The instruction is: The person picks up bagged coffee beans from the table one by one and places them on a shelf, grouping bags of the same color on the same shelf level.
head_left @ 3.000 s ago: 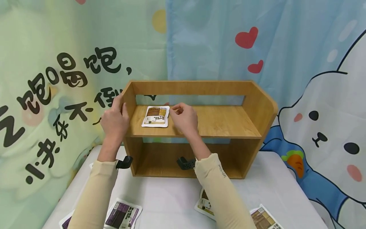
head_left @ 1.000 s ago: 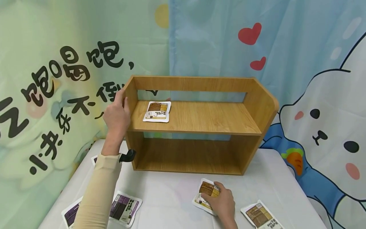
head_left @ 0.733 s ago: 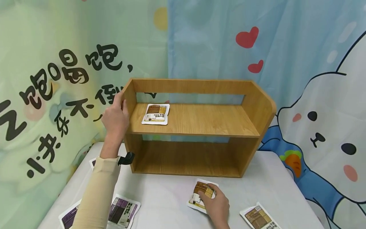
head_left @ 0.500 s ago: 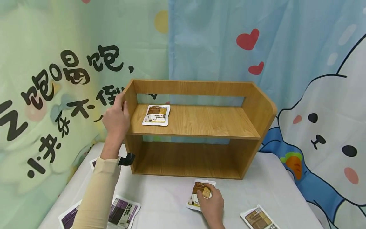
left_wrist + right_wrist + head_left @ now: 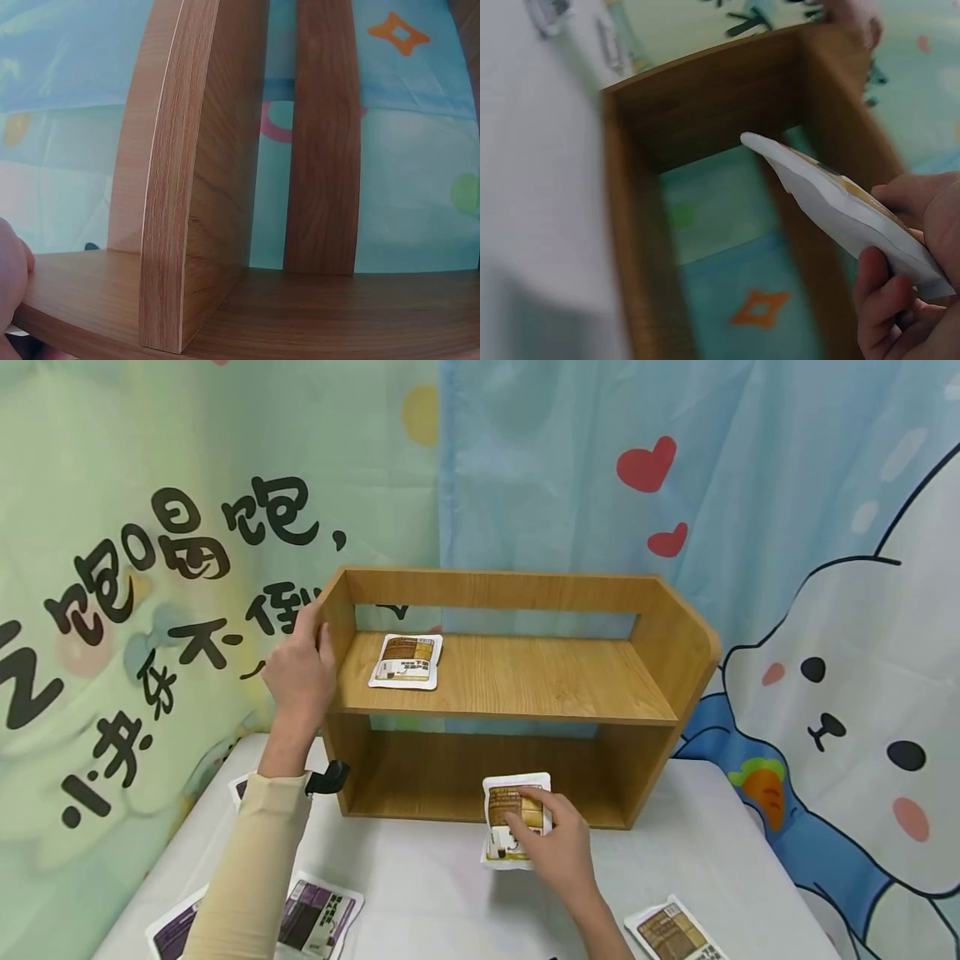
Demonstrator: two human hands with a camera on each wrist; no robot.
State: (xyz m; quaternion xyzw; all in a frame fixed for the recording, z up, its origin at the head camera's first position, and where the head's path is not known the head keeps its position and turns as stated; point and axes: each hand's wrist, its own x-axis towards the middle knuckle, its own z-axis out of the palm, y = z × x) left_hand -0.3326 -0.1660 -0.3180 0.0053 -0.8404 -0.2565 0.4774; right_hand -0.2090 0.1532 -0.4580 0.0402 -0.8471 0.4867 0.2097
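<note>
My right hand (image 5: 557,843) pinches a white pouch with a brown and yellow label (image 5: 517,818), raised over the table before the shelf's lower opening. In the right wrist view the pouch (image 5: 832,199) tilts between thumb and fingers, its plain white back showing. My left hand (image 5: 302,672) grips the upper left side panel of a two-tier wooden shelf (image 5: 525,681); in the left wrist view only part of that hand (image 5: 9,274) shows at the panel's edge. A similar brown-label pouch (image 5: 406,661) lies flat on the left of the upper tier.
On the white table (image 5: 420,893), a brown-label pouch (image 5: 675,931) lies at front right. Purple-label pouches lie front left, one (image 5: 318,917) beside the left sleeve (image 5: 243,868) and another (image 5: 176,931) partly behind it. A printed curtain (image 5: 540,468) hangs behind the shelf.
My right hand has come down from the upper tier, taken a brown-label pouch from the table and lifted it toward the shelf. The left hand stays on the side panel.
</note>
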